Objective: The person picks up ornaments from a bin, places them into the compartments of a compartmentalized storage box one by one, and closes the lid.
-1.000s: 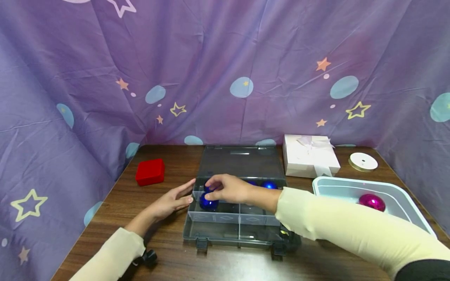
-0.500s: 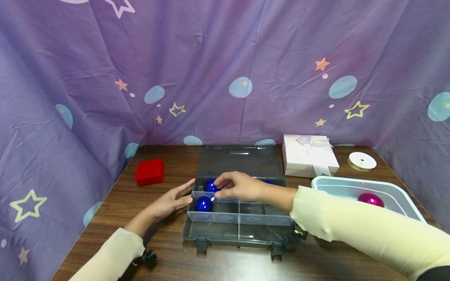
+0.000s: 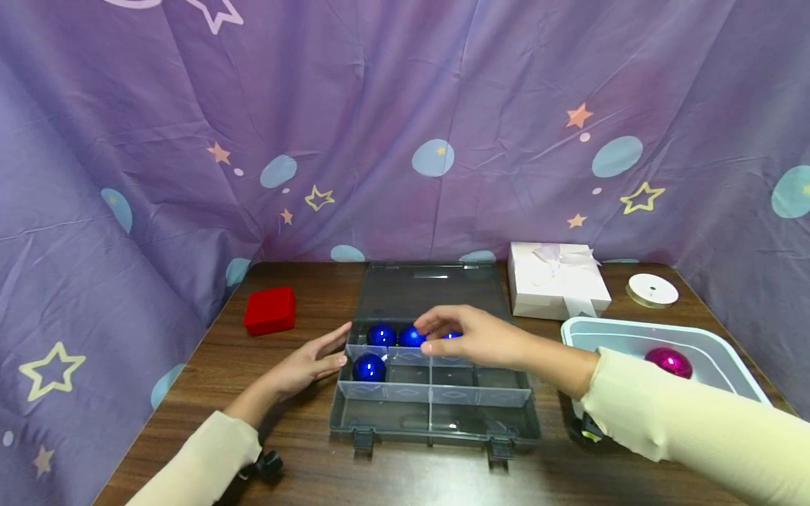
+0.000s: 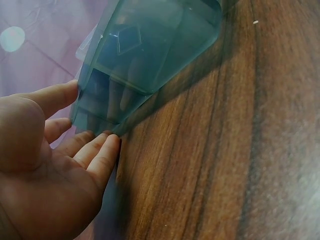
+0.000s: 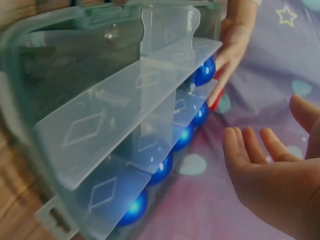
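Observation:
A see-through grey compartment box [image 3: 392, 419] lies with its lid [image 3: 436, 292] folded back. Several shiny blue baubles sit in its back row, among them a blue bauble [image 3: 382, 335] at the left end. In the middle row, a blue bauble [image 3: 370, 367] with a silver cap occupies the left compartment. My left hand [image 3: 310, 364] touches the box's left wall with extended fingers, as the left wrist view [image 4: 55, 165] also has it. Above the back row hovers my right hand [image 3: 477, 337], fingers relaxed and holding nothing; it partly covers the baubles on the right.
To the right, a pale blue tub [image 3: 607, 325] contains a magenta bauble [image 3: 669, 362], partly behind my right sleeve. Behind it stand a white gift box [image 3: 557, 281] with a bow and a white ribbon spool [image 3: 652, 290]. A red box [image 3: 270, 310] lies at the left.
My right hand has let go of the blue bauble in the middle row's left compartment and drawn back to the right, uncovering baubles in the back row. My left hand stays in place.

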Demonstrator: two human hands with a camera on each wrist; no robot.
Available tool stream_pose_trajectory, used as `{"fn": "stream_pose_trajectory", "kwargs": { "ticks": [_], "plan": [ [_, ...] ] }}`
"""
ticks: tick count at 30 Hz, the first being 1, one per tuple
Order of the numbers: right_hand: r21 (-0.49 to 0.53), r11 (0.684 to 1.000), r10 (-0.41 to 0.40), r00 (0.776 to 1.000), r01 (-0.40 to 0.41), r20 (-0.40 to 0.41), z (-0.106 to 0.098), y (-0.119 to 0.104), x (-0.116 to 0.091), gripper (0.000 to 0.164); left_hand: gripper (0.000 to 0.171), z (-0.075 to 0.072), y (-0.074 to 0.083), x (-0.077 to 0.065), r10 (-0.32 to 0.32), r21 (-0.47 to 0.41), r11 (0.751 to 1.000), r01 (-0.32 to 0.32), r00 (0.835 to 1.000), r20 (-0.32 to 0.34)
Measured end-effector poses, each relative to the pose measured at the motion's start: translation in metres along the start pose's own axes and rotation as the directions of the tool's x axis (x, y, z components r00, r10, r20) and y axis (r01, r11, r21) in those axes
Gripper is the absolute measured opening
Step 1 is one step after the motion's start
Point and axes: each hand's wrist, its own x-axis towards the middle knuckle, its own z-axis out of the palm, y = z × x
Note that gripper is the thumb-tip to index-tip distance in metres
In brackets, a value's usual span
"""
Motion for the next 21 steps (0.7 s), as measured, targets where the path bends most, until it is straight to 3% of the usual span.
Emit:
{"fn": "stream_pose_trajectory", "kwargs": {
  "ticks": [6, 13, 21],
  "plan": [
    [-0.003, 1.0, -0.021, 0.999, 0.021, -0.034, -0.013, 0.009, -0.021, 0.042, 0.077, 0.0, 0.0, 0.0, -0.007, 0.017, 1.0, 0.007, 1.0, 0.001],
    [0.012, 0.999, 0.036, 0.996, -0.035, -0.082, -0.027, 0.016, -0.042, 0.044, 0.076, 0.0, -0.001, -0.001, 0.004, 0.003, 1.0, -0.004, 1.0, -0.002],
    [0.015, 1.0, 0.011, 0.989, -0.009, -0.145, -0.038, 0.024, -0.064, 0.039, 0.075, 0.0, 0.0, 0.0, 0.002, 0.015, 1.0, -0.002, 1.0, 0.0]
  ]
}}
